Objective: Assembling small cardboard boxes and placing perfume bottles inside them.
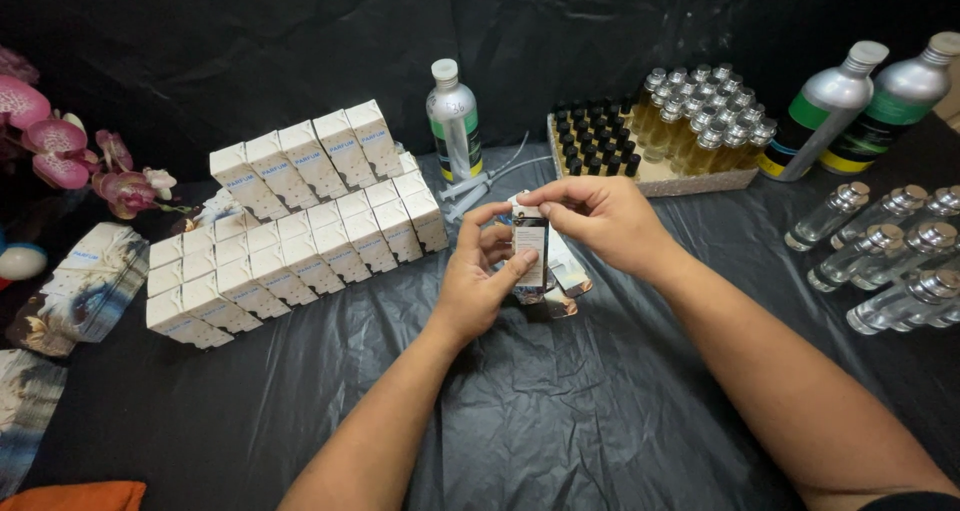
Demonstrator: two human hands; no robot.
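Centrally, small dark bottle held upright above black sheet — left hand fingers clamped on its sides for steadiness, right hand fingertips pinching its top. Finished white boxes stacked left, clear of working space.

Small dark-labelled box held upright between both hands at centre, rows of white cartons with blue print stacked at left, fanned flat carton blanks far left, green-and-yellow banded labels on two silver bottles upper right, green label on a silver bottle behind the cartons
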